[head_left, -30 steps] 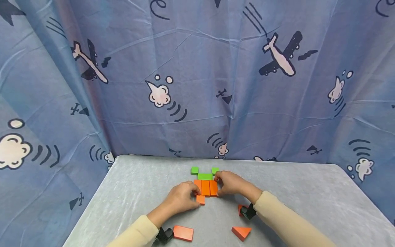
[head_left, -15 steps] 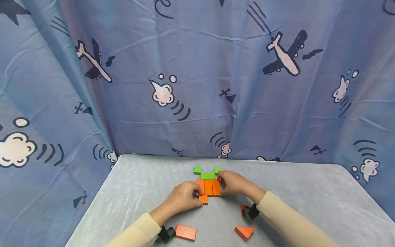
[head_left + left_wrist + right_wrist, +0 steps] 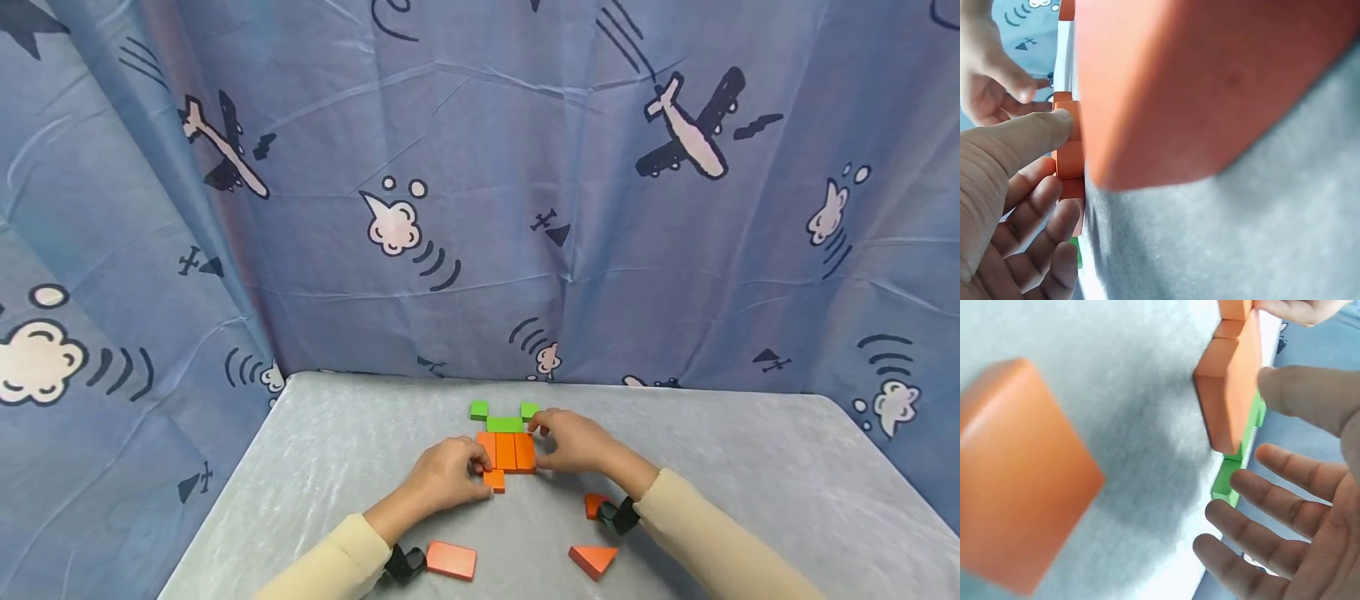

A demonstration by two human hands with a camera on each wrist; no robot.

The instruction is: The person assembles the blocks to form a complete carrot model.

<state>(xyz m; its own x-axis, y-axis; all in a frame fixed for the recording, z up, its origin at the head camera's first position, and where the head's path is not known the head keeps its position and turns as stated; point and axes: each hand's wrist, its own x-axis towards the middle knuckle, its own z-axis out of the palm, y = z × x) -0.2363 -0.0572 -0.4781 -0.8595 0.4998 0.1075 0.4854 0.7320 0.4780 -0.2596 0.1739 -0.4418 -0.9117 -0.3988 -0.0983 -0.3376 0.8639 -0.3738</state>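
Probably light and stiff, the small orange block (image 3: 496,480) nearside of the orange slabs (image 3: 506,451) suits side holds; the left-hand grip (image 3: 446,475) pinches it, the right-hand grip (image 3: 576,442) is spread.

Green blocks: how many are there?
3: a long block beyond the orange blocks, a left block and a right block at its far corners. The right hand may hide more.

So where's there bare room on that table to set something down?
Widest: the gray tabletop right of the right sleeve and left of the left sleeve, out to the side edges. A smaller gap lies between the orange rectangular block and orange triangular block. Crowded: farther back, around the green blocks and clustered orange blocks.
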